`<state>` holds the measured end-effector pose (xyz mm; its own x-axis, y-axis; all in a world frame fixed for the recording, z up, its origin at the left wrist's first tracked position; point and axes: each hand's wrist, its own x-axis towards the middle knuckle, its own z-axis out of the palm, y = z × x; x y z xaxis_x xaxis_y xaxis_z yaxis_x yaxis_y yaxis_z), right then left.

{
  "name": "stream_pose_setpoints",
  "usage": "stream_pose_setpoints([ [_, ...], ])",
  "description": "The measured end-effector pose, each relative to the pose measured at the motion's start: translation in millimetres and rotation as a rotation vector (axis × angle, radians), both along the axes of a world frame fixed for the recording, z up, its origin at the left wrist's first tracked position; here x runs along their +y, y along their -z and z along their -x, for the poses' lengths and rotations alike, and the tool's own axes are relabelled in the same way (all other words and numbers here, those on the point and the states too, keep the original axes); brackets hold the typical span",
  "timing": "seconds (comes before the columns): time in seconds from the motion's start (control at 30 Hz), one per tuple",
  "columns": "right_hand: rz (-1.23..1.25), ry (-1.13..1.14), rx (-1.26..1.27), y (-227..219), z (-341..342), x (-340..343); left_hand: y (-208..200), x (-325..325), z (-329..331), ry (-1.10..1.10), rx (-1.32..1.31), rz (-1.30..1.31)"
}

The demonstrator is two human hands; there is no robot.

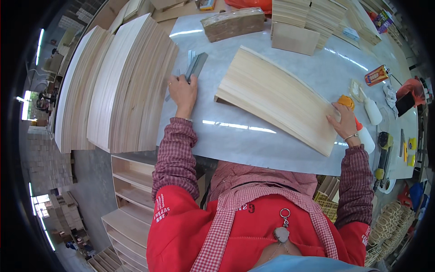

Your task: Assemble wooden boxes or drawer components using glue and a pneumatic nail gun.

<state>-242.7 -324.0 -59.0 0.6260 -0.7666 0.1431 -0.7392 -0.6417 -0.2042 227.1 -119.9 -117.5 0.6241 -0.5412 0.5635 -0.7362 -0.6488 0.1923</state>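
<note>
A long pale wooden board with a raised far edge lies slantwise on the work table, and its left end shows a gap beneath it. My right hand grips the board's right end, thumb on top near the corner. At the left, my left hand has its fingers closed at the near end of a grey metal bar, beside tall stacks of boards. Thin, shiny metal strips lie next to the bar, and part of them is hidden behind it.
Tall board stacks stand at the left. Behind are a wrapped brown block and stacked panels. Right of the board sit a white bottle, an orange-topped bottle, a yellow item and a can. Wooden shelving stands lower left.
</note>
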Motion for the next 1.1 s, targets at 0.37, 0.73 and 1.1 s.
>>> stream_pose_setpoints([
  [0.37, -0.625, 0.119, -0.305, 15.4, 19.8, 52.1, -46.2, 28.4, 146.2, 0.250, 1.149, 0.589],
  [0.73, -0.605, 0.008, -0.282, 15.4, -55.7, 46.7, -53.5, -21.5, 110.1, 0.286, 1.272, 0.503],
  [1.1, -0.143, 0.222, -0.686, 46.7, -151.5, -160.5, -89.3, -10.0, 139.6, 0.232, 0.789, 0.469],
])
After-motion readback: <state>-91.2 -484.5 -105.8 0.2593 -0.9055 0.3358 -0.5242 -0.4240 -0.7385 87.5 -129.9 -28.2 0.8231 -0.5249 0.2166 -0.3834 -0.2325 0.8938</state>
